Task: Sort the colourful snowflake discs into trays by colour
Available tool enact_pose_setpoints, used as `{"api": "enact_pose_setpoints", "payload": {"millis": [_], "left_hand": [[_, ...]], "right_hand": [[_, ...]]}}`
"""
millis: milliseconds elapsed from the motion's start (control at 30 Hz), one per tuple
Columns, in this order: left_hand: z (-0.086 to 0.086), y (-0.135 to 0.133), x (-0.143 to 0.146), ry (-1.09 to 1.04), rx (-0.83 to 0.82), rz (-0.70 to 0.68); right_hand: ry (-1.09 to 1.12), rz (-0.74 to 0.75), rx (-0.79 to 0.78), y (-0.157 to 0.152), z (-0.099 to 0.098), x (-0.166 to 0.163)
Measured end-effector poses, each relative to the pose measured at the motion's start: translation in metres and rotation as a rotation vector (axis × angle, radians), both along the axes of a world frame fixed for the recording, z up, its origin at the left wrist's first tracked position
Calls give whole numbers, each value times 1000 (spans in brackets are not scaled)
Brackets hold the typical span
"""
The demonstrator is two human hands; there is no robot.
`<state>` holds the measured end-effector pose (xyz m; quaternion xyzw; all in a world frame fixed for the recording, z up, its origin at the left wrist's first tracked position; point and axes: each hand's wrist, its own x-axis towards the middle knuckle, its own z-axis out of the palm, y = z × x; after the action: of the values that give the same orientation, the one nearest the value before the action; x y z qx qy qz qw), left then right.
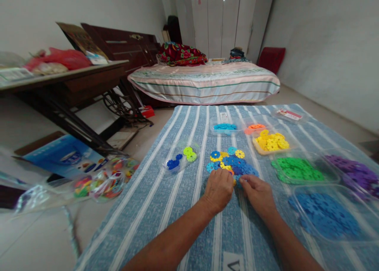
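Observation:
A loose pile of blue and yellow snowflake discs (232, 161) lies in the middle of a blue striped cloth (166, 200). My left hand (218, 189) rests at the pile's near edge, fingers curled down onto the discs. My right hand (257, 192) is beside it, fingertips pinched on a blue disc at the pile's edge. What the left fingers hold is hidden.
Clear trays hold sorted discs: yellow (271, 141), green (296, 169), purple (357, 172), blue (325, 215), orange (255, 127), light blue (225, 127). A small bag (180, 158) holds blue and lime discs. A bag of mixed discs (100, 182) lies on the floor at left. A table (62, 85) and a bed (207, 81) stand behind.

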<state>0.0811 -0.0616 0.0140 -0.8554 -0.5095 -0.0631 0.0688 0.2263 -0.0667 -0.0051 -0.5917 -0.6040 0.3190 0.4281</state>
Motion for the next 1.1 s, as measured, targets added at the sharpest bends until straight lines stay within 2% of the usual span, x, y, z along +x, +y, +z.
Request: {"api": "enact_pose_setpoints", "payload": {"millis": [200,433,633,767,900,1000,1100], "left_hand": [[-6,-1,-1,-39,103,54],[-8,-2,-5,-110,245,17],[-2,-8,-10,-200,184,-38],[19,-4,-31,-334,93,35],[58,13,-76,-374,76,218],[83,27,-110,-217,-10,402],[94,38,-132,-9,-150,516]], "right_hand": [[18,-5,-23,0,-1,0],[21,-18,-30,0,3,-1],[27,-19,-42,-1,3,-1],[62,-25,-101,-2,1,1],[90,-26,-115,-3,-1,2],[87,-27,-122,-3,0,2],[86,-28,-118,-3,1,2]]}}
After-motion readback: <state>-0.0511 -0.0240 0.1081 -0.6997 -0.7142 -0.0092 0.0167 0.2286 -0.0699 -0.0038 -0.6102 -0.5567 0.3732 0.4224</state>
